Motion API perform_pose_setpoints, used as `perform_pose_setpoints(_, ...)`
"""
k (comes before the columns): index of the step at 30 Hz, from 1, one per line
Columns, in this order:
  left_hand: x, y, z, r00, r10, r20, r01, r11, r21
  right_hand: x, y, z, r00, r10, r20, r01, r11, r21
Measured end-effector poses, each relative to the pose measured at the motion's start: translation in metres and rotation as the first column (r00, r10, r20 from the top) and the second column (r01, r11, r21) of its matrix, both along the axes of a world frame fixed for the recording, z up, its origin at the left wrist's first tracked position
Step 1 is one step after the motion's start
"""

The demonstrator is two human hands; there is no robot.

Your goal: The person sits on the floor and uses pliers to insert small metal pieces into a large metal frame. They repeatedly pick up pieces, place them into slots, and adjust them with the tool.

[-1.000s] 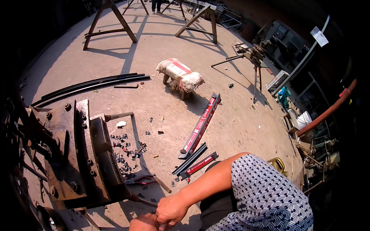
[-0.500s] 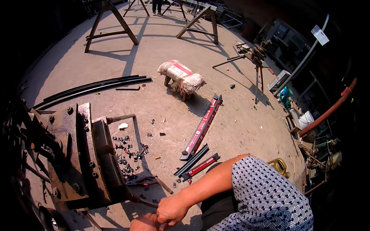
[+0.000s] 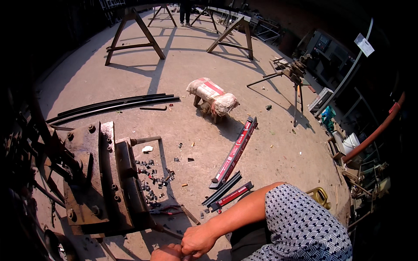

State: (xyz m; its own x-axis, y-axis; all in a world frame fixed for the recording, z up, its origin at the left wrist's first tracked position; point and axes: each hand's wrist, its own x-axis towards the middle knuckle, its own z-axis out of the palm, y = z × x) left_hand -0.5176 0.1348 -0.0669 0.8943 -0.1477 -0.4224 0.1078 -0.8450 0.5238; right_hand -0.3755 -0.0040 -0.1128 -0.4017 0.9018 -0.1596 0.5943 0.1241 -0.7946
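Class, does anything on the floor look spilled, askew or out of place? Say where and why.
Yes: small dark scraps lie scattered right of the rusty machine, with red-handled pliers at their near edge. They look untidy because they are strewn randomly, whereas the long black strips lie side by side.

Your two hands meet low in the view, close to its lower edge and left of the middle. Your right forearm (image 3: 244,211) comes in from the right, bare below the short sleeve (image 3: 307,226), and slopes down to the left toward the wrist. Your right hand (image 3: 198,241) has its back turned up and its fingers curled under; how tightly they close is hidden. Your left hand (image 3: 166,253) sits right against it on the left, knuckles up, partly cut off by the lower edge. Your left forearm lies out of view.
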Motion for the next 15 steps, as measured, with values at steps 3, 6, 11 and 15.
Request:
perform_pose_setpoints(3,-0.002,-0.001,-0.001,1.000,-0.007,0.002,0.007,1.000,-0.002,-0.001,0.000,0.003,1.000,0.010,0.025,-0.010,1.000,-0.009)
perform_pose_setpoints(6,-0.003,-0.003,-0.001,1.000,0.016,-0.014,-0.016,1.000,0.001,0.000,-0.001,0.003,0.999,0.036,0.005,-0.036,0.999,-0.012)
perform_pose_setpoints(11,-0.006,0.000,-0.002,0.998,-0.037,-0.048,0.039,0.999,0.037,-0.002,0.006,-0.004,0.980,0.145,0.136,-0.129,0.984,-0.121)
perform_pose_setpoints(15,-0.004,-0.004,-0.003,1.000,-0.001,-0.012,0.000,1.000,-0.004,-0.001,-0.004,-0.011,0.998,0.053,0.036,-0.053,0.999,0.011)
